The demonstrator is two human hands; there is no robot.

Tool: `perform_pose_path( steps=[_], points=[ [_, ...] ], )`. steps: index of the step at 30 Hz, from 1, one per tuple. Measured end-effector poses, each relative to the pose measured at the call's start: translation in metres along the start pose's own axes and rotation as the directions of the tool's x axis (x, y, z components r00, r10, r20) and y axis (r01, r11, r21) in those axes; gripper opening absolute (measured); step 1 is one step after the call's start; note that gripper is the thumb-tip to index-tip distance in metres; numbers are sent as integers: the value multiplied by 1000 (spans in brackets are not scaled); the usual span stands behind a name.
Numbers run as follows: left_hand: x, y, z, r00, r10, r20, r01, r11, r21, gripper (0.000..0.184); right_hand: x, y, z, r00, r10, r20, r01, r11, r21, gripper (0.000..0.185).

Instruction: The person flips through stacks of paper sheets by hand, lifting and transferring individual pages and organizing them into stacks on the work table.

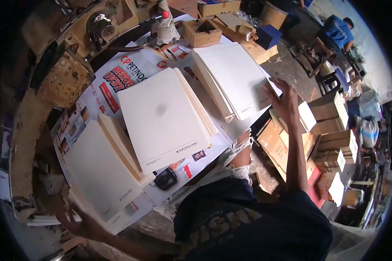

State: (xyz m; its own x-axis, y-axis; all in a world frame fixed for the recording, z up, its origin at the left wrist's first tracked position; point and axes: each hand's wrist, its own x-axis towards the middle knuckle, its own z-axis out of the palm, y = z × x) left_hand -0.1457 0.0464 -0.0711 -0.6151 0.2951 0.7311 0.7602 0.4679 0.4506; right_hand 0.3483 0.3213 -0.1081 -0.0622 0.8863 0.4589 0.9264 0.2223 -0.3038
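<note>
Three stacks of white printed sheets lie on the banner-covered table: a left stack [102, 167], a middle stack [161, 117] and a right stack [233, 76]. My right hand [284, 99] is at the right edge of the right stack, fingers spread, thumb and fingertips over its border. Down at the lower left, my left hand [76, 222] is beside the near corner of the left stack, its fingers apart and dim in shadow. Nothing shows in either hand. Whether the left fingertips touch the paper is unclear.
A small black object [166, 179] lies by the table's near edge. Behind the stacks stand a wooden box [202, 33] and a dark blue box [268, 36]. Bundled cardboard [331, 113] sits on the floor at right. Another person [339, 32] is at the far right.
</note>
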Motion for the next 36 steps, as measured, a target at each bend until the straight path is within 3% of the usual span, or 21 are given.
perform_pose_path(
  steps=[1, 2, 4, 6, 7, 10, 11, 12, 14, 15, 18, 19, 22, 24, 26, 28, 30, 32, 33, 34, 36],
  points=[
    [-2, 16, 10, 977, 170, 127, -159, 983, -91, 34, -3, 0, 3, 999, -50, -14, 50, 998, -34, 34],
    [-12, 91, 25, 937, 318, 147, -237, 884, -403, 30, -6, 0, 6, 995, -95, -27, 93, 994, -65, 30],
    [-29, 167, 38, 729, 522, 444, -167, 764, -624, 31, -8, -13, 5, 994, -93, -58, 90, 995, -47, 26],
    [-50, 203, 56, 503, 626, 596, -31, 702, -711, 39, -6, -24, 0, 983, -27, -180, 33, 999, 27, 25],
    [-52, 213, 65, 378, 681, 627, -104, 704, -702, 41, -5, -25, -5, 983, -17, -185, 24, 999, 35, 25],
    [-55, 216, 82, 237, 623, 745, -130, 781, -611, 34, -2, -24, -17, 939, 331, 98, -330, 777, 536, 24],
    [-49, 212, 86, 191, 683, 705, -95, 728, -679, 30, -4, -11, -17, 967, 235, 102, -242, 702, 670, 27],
    [-47, 205, 88, 191, 682, 706, -100, 729, -677, 30, -6, -8, -18, 966, 235, 103, -242, 698, 674, 27],
    [-45, 193, 86, 187, 533, 825, 343, 752, -563, 26, -12, -11, -27, 944, 236, 230, -327, 582, 745, 37],
    [-43, 193, 81, 226, 501, 835, 407, 730, -549, 22, -13, -20, -34, 898, 234, 374, -441, 449, 777, 45],
    [-49, 191, 78, 386, 330, 861, 577, 642, -505, 16, -15, -31, -37, 880, 182, 438, -471, 231, 851, 45],
    [-46, 195, 74, 352, 271, 896, 640, 629, -442, 16, -15, -32, -33, 900, 204, 385, -420, 170, 892, 44],
    [-47, 185, 74, 363, 244, 899, 719, 540, -437, 15, -13, -61, -47, 887, 306, 345, -409, 177, 895, 44],
    [-46, 188, 65, 397, 205, 895, 733, 516, -443, 14, -18, -65, -45, 912, 233, 339, -383, 185, 905, 45],
    [-47, 185, 58, 428, 166, 888, 745, 492, -451, 14, -23, -90, -43, 957, 154, 244, -287, 586, 758, 44],
    [-43, 175, 51, 501, 337, 797, 711, 365, -601, 22, -32, -117, -36, 934, 94, 344, -334, 568, 752, 42],
    [-21, 166, 35, 455, 435, 777, 524, 575, -628, 46, -40, -133, -13, 919, -27, 393, -329, 496, 803, 42],
    [5, 152, 15, 442, 442, 781, 23, 864, -502, 66, -50, -139, 7, 916, -103, 387, -300, 464, 833, 42],
    [7, 135, 8, 439, 436, 786, -201, 900, -387, 85, -52, -144, 8, 902, -99, 420, -336, 451, 827, 41],
    [3, 123, 4, 457, 414, 787, -192, 910, -368, 85, -50, -150, 5, 897, -126, 424, -329, 450, 830, 41],
    [-1, 108, -7, 317, 136, 939, -229, 971, -64, 89, -41, -163, -4, 759, 55, 649, -646, 193, 739, 43]
  ],
)
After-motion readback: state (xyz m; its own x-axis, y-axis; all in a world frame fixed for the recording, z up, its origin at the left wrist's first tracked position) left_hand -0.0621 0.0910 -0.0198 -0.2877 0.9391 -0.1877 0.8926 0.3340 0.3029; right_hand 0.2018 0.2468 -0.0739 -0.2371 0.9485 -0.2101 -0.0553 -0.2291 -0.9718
